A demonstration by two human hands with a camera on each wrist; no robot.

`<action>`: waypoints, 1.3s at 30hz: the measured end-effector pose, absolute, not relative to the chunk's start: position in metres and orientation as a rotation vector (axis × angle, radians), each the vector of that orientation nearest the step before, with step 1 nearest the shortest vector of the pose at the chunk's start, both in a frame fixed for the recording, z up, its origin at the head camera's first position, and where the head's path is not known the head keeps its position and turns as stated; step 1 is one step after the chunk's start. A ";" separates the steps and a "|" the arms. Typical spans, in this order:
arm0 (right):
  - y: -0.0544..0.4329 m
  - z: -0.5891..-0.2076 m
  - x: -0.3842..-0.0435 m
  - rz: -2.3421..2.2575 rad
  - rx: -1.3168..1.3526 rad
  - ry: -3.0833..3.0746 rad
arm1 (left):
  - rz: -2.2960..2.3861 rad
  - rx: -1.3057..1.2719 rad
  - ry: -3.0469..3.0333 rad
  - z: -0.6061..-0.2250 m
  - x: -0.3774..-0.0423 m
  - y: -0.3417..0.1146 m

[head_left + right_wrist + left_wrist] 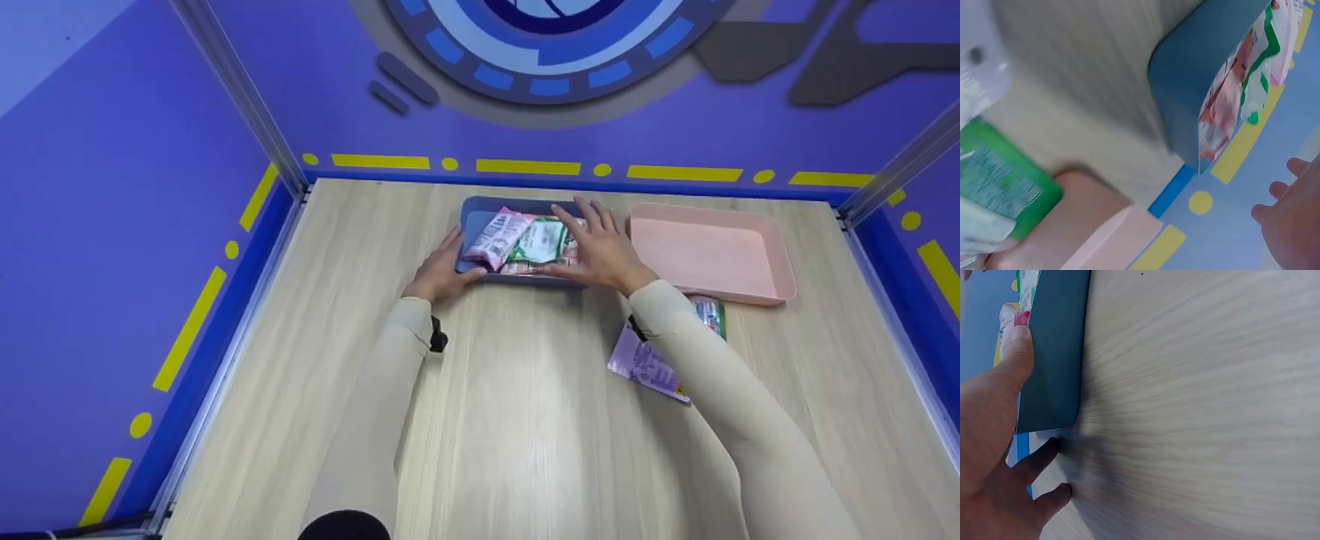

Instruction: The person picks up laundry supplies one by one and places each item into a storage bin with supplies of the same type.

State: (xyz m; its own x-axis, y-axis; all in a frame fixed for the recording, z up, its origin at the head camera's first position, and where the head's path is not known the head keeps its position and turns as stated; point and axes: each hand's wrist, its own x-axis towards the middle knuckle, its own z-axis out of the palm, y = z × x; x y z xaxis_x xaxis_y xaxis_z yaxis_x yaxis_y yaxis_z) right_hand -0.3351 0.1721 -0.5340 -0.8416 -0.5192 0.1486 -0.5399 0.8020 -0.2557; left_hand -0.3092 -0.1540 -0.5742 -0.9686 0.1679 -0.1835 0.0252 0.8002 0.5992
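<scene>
A blue-grey tray (525,280) at the back of the table holds several snack packets. On top lie a pink and white packet (499,236) and a green and white packet (541,240), with pinkish packets (1223,112) under them. My left hand (439,274) rests at the tray's front left corner; its thumb touches the front rim and its other fingers reach past the left end, near the table. Spread above the tray's right end is my right hand (606,255), its fingers apart and holding nothing. In the right wrist view, those fingers stand clear of the tray.
To the right stands a pink tray (697,259) with a bare floor. In front of it lie a purple packet (649,367) and a green packet (711,313), partly hidden by my right sleeve. Blue-purple panels (525,135) wall the table at the back and sides.
</scene>
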 end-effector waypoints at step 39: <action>0.304 -0.558 -0.226 0.364 0.670 -2.958 | 0.939 0.306 2.952 -0.585 -0.302 -0.151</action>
State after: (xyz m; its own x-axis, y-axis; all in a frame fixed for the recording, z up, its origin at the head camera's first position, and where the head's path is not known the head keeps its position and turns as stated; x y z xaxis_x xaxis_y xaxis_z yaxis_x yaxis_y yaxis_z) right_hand -0.2263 0.3043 -0.5580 -0.9003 -0.4136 0.1358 -0.4342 0.8757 -0.2115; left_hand -0.3019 -0.1510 -0.5847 -0.9803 0.1949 0.0322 0.1777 0.7988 0.5748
